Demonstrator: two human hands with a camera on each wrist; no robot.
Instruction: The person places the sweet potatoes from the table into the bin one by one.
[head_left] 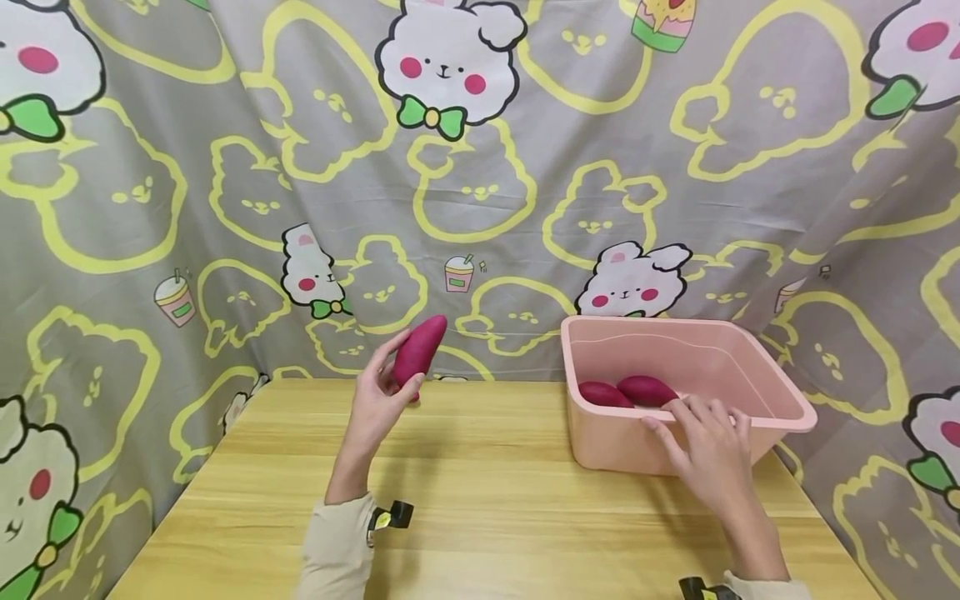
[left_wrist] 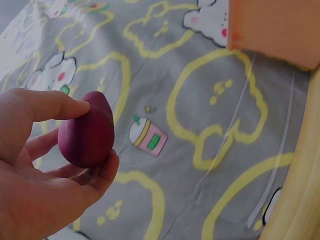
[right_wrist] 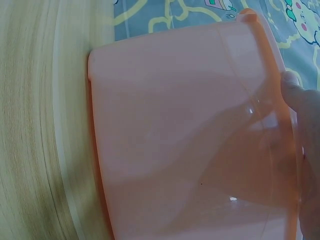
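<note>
My left hand holds a purple-red sweet potato between thumb and fingers, raised above the back left of the table with its tapered end up. In the left wrist view the sweet potato shows its rounded end, fingers and thumb on either side. On the right, my right hand grips the front rim of a pink plastic bin, fingers over the edge and thumb at the outer side. Two more sweet potatoes lie inside the bin, their lower parts hidden by its front wall.
A light wooden table carries the bin at its back right. Behind and at both sides hangs a grey curtain printed with yellow outlines and white cartoon animals. Its lower part meets the table's back edge.
</note>
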